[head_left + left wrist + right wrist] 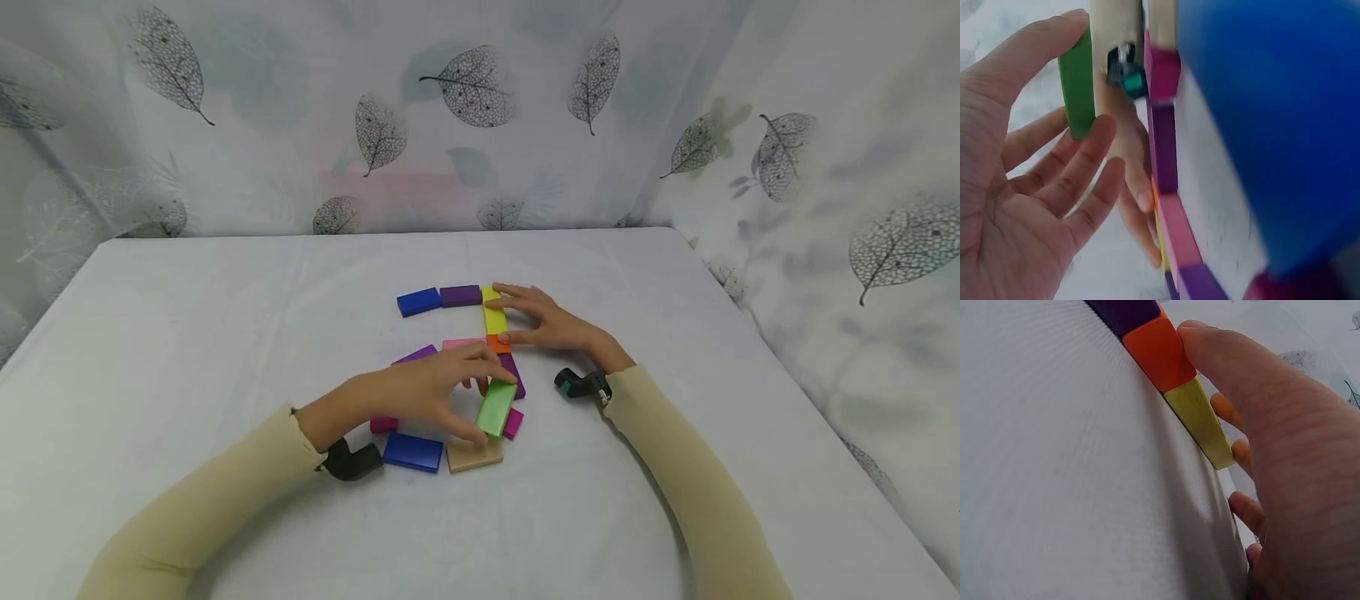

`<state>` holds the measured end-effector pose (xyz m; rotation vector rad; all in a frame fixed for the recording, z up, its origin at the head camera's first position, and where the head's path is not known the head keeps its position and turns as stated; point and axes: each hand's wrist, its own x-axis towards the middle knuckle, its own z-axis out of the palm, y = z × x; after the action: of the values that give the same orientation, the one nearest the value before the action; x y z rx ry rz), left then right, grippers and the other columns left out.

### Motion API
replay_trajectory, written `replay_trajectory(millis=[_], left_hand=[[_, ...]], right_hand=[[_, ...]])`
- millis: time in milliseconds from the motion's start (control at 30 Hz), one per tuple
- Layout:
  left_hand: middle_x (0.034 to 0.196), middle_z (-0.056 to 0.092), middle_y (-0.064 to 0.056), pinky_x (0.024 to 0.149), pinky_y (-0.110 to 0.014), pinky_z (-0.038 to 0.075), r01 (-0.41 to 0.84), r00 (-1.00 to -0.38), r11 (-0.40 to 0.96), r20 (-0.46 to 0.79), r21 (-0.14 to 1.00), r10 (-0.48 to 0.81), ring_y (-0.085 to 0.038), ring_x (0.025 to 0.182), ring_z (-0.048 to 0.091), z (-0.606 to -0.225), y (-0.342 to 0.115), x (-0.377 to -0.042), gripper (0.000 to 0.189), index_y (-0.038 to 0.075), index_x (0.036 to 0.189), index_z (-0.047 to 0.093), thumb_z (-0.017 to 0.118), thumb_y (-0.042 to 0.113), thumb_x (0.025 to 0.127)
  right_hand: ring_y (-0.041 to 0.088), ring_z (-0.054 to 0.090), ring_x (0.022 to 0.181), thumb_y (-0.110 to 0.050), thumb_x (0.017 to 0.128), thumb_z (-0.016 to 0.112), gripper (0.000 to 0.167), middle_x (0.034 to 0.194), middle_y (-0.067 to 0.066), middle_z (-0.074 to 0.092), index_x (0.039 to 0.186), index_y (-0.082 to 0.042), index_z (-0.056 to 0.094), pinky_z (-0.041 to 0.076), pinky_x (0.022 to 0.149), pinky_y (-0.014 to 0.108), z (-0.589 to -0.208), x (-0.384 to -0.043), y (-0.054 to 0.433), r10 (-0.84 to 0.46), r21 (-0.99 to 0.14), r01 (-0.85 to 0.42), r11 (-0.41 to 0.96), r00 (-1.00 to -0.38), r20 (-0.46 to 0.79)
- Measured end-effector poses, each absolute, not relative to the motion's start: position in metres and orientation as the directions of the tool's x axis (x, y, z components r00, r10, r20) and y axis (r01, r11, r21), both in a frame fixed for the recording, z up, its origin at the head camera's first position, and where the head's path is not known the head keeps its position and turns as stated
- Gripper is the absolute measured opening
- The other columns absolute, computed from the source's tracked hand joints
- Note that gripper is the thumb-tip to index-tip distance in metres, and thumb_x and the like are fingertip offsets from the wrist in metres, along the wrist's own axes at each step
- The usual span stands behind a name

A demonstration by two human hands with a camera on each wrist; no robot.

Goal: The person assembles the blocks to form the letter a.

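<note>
My left hand (pixel 431 387) pinches a light green block (pixel 497 407) between thumb and fingers; in the left wrist view the green block (pixel 1079 84) is held clear of the table, the other fingers loosely bent. At the far right corner of the block outline my right hand (pixel 551 321) is spread, fingers at the yellow block (pixel 494 312) and thumb touching the orange block (pixel 1161 355). Near the green block lie a purple block (pixel 516 375), a magenta block (pixel 513 423) and a tan block (pixel 475 456). My left hand partly hides a pink block (pixel 463 342).
The other blocks lie end to end: a blue one (pixel 418 302) and a dark purple one (pixel 461 296) at the back, a violet one (pixel 414 355) and a crimson one (pixel 384 425) at left, and a blue one (pixel 413 452) in front. White cloth (pixel 225 333) covers the table.
</note>
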<state>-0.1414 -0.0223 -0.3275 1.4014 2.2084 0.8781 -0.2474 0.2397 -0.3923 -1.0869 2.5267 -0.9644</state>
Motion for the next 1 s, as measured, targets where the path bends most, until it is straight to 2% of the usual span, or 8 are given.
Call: replay_trajectory(millis=[67,267,400,567,667,800,900,1000], left_hand=[[0.126,0.048,0.002,0.093,-0.03,0.048,0.678,-0.423,0.312,0.007,0.665,0.906,-0.011,0.112,0.048,-0.328,-0.021,-0.134,0.066,0.015,0.139,0.053,0.079,0.035,0.082],[0.126,0.05,0.003,0.099,-0.025,0.043,0.75,-0.39,0.297,0.033,0.591,0.92,-0.01,0.113,0.049,-0.334,-0.015,-0.117,0.066,0.016,0.139,0.054,0.078,0.041,0.082],[0.13,0.05,0.003,0.102,-0.025,0.041,0.766,-0.385,0.317,0.005,0.559,0.923,-0.009,0.118,0.046,-0.338,-0.011,-0.106,0.066,0.019,0.138,0.054,0.078,0.041,0.081],[0.132,0.049,0.001,0.106,-0.028,0.037,0.832,-0.301,0.274,-0.022,0.482,0.953,-0.011,0.122,0.043,-0.342,-0.005,-0.092,0.065,0.018,0.138,0.053,0.075,0.043,0.083],[0.129,0.051,0.001,0.107,-0.028,0.035,0.886,-0.248,0.245,-0.044,0.393,0.968,-0.011,0.121,0.044,-0.344,-0.001,-0.086,0.063,0.019,0.137,0.053,0.073,0.046,0.084],[0.129,0.051,0.003,0.109,-0.029,0.034,0.925,-0.22,0.225,-0.049,0.308,0.974,-0.011,0.124,0.042,-0.346,0.001,-0.082,0.06,0.021,0.136,0.054,0.071,0.049,0.085],[0.128,0.052,0.006,0.112,-0.032,0.031,0.933,-0.208,0.201,-0.008,0.299,0.978,-0.014,0.131,0.039,-0.348,-0.002,-0.081,0.056,0.023,0.133,0.057,0.07,0.048,0.085],[0.129,0.054,0.009,0.114,-0.035,0.027,0.931,-0.183,0.164,0.027,0.325,0.983,-0.016,0.137,0.034,-0.349,-0.005,-0.083,0.045,0.026,0.13,0.06,0.067,0.038,0.087]], right_hand=[[0.032,0.015,0.148,-0.022,0.089,0.07,0.059,0.16,0.01,0.025,0.143,-0.012,0.049,0.003,0.116,0.059,-0.392,-0.248,0.239,-0.715,-0.648,-0.568,0.508,-0.698,0.051],[0.031,0.015,0.148,-0.022,0.089,0.069,0.059,0.16,0.01,0.025,0.143,-0.012,0.049,-0.001,0.117,0.057,-0.391,-0.248,0.239,-0.706,-0.644,-0.56,0.521,-0.707,0.044],[0.029,0.015,0.148,-0.023,0.089,0.069,0.059,0.16,0.009,0.025,0.144,-0.014,0.049,-0.003,0.117,0.056,-0.391,-0.248,0.238,-0.7,-0.645,-0.552,0.529,-0.713,0.036],[0.028,0.014,0.149,-0.025,0.09,0.068,0.059,0.161,0.008,0.023,0.145,-0.015,0.048,-0.004,0.117,0.055,-0.39,-0.247,0.238,-0.699,-0.639,-0.55,0.538,-0.715,0.026],[0.028,0.014,0.149,-0.025,0.09,0.068,0.059,0.161,0.007,0.023,0.144,-0.015,0.048,-0.004,0.118,0.054,-0.39,-0.247,0.239,-0.694,-0.641,-0.545,0.541,-0.72,0.026],[0.027,0.014,0.148,-0.024,0.089,0.069,0.059,0.161,0.007,0.024,0.144,-0.015,0.048,-0.003,0.118,0.054,-0.39,-0.247,0.239,-0.689,-0.642,-0.539,0.545,-0.725,0.023],[0.027,0.014,0.148,-0.023,0.089,0.069,0.059,0.161,0.007,0.024,0.144,-0.015,0.049,-0.001,0.117,0.055,-0.39,-0.247,0.239,-0.691,-0.646,-0.538,0.541,-0.722,0.024],[0.028,0.014,0.148,-0.023,0.089,0.069,0.06,0.161,0.008,0.024,0.144,-0.014,0.049,-0.003,0.117,0.055,-0.391,-0.246,0.238,-0.695,-0.65,-0.541,0.534,-0.718,0.026]])
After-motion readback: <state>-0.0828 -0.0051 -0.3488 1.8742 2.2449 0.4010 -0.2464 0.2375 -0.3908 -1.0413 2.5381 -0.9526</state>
